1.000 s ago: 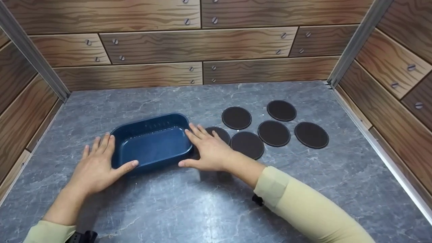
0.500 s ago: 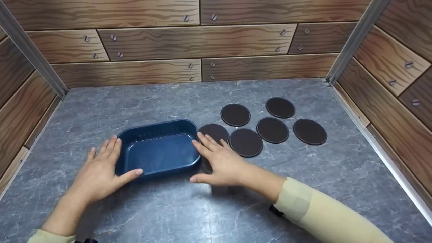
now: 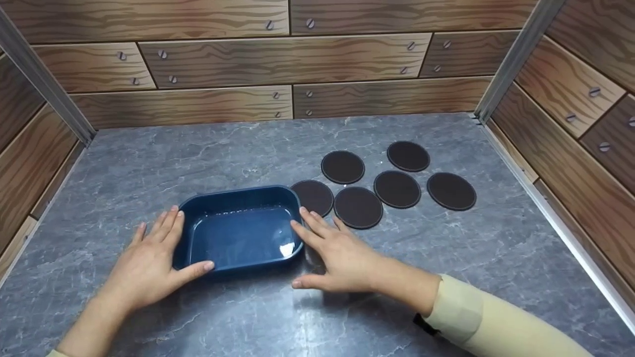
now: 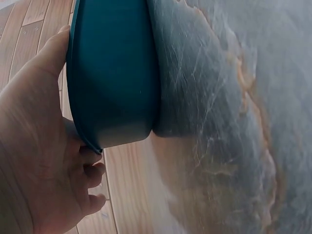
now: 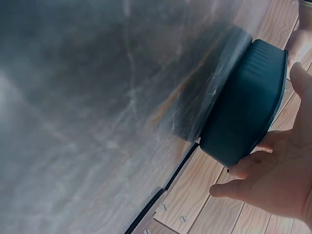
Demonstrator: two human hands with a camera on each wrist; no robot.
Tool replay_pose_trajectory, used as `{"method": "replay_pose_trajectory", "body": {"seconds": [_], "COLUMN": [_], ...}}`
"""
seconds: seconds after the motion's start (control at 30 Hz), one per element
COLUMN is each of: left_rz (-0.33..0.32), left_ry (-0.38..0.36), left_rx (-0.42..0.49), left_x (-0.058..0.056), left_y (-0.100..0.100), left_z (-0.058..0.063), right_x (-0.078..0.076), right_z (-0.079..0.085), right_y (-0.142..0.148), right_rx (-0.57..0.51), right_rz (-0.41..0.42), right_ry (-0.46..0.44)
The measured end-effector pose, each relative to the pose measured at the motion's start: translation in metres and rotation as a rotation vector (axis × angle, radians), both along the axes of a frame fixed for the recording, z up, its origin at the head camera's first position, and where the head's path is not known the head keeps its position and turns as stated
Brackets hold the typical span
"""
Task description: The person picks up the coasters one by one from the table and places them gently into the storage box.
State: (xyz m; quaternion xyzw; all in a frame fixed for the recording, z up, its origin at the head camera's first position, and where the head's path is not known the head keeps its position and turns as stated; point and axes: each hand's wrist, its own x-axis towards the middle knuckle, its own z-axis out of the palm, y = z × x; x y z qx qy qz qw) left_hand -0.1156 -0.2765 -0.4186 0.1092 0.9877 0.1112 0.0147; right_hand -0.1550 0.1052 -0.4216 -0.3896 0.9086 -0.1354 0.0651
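Observation:
A dark blue rectangular plastic tray point(image 3: 238, 240) with rounded corners stands on the grey marbled table, holding nothing. At its left end is my left hand point(image 3: 146, 270), fingers straight against the side and thumb along the front rim. My right hand point(image 3: 347, 260) touches the right end with its fingertips, fingers extended and spread, thumb apart from the front side. Both wrist views show the tray's outer wall point(image 4: 114, 73) between tabletop and hand. Several dark brown round coasters point(image 3: 358, 207) with stitched edges lie flat to the right; the leftmost coaster point(image 3: 313, 197) is partly hidden behind the tray.
Wood-patterned panels point(image 3: 218, 62) close off the back and both sides, with grey metal posts point(image 3: 511, 59) in the corners. A pale metal strip point(image 3: 560, 228) runs along the right edge of the tabletop point(image 3: 208, 153).
The tray has slid toward me and a little to the right, both hands moving along with it. Its right back corner now overlaps the leftmost coaster in the head view. The coasters stay in place.

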Motion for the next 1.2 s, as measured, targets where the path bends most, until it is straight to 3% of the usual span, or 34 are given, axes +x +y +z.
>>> {"method": "replay_pose_trajectory", "body": {"seconds": [0.73,1.0,1.2], "left_rz": [-0.045,-0.037,-0.053], "left_ry": [0.043,0.024,0.066], "left_rx": [-0.02,-0.027,-0.042], "left_x": [0.011,0.015,0.017], "left_y": [0.015,0.023,0.036], "left_z": [-0.001,-0.001,-0.004], "right_x": [0.019,0.026,0.032], "right_z": [-0.001,0.001,0.001], "right_y": [0.021,0.029,0.042], "right_rx": [-0.011,-0.013,-0.001], "right_rz": [0.011,0.013,0.002], "right_ry": [-0.015,-0.017,0.013]}}
